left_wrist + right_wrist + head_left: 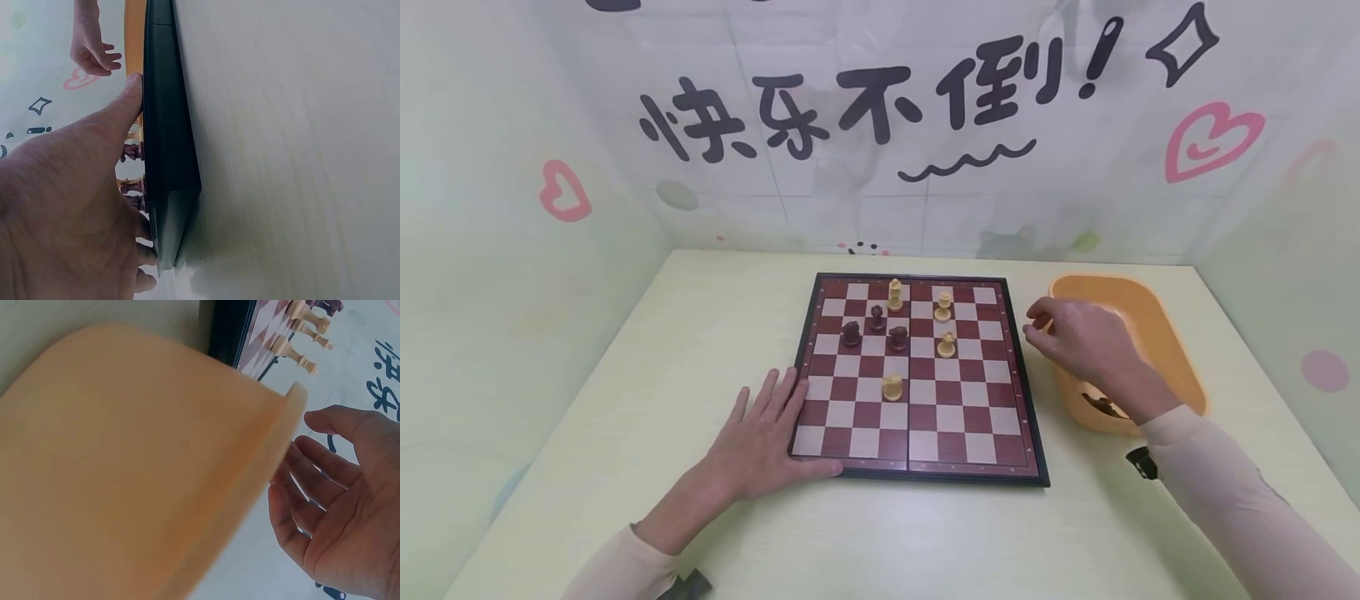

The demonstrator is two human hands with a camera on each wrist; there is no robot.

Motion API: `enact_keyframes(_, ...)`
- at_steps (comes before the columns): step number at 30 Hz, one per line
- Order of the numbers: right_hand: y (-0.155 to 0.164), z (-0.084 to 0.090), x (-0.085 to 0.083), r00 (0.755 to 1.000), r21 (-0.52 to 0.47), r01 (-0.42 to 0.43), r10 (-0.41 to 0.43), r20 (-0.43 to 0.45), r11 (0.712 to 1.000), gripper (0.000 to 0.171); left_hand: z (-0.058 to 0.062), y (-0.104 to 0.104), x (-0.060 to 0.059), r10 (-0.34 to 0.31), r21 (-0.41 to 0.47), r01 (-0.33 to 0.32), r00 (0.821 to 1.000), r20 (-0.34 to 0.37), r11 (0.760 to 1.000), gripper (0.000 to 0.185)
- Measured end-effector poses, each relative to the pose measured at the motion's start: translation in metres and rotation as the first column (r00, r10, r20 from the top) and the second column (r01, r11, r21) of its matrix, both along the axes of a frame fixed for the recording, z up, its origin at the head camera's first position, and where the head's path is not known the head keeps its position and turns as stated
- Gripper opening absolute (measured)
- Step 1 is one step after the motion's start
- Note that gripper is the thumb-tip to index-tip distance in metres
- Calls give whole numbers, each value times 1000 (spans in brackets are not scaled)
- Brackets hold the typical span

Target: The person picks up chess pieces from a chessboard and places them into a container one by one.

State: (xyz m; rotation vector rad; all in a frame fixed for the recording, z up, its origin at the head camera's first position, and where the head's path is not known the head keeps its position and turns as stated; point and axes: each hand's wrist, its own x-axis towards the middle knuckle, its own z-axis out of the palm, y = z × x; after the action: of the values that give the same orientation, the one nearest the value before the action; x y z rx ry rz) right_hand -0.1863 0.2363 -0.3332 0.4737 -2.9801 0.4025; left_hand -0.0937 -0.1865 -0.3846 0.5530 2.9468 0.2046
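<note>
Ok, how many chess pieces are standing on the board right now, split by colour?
Light chess pieces: 4
Dark chess pieces: 3
Total on the chessboard: 7
The left hand rests flat at the board's near left corner; the right hand hovers empty by the orange bin.
</note>
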Motion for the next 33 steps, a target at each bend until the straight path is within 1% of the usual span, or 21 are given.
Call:
enact_keyframes(6,-6,-2,-2,1000,-21,-18,19,13,1000,24,-1,0,-1,-1,3,1,1000,-3,1000,126)
enact_keyframes(13,-17,-2,-4,1000,-9,-18,18,24,1000,22,0,0,-2,-9,-2,9,1000,-11,1000,125)
enact_keyframes(20,-28,-9,-3,999,0,-34,34,-20,999,22,0,0,0,-7,1,7,1000,-4,1000,125)
enact_keyframes(26,-40,-10,-5,999,-4,-42,42,-16,999,22,2,0,0,-8,2,8,1000,-5,1000,125)
enact_keyframes(33,-55,-11,-7,993,-5,-98,98,-70,995,20,2,1,1,-6,3,6,1000,-4,1000,126)
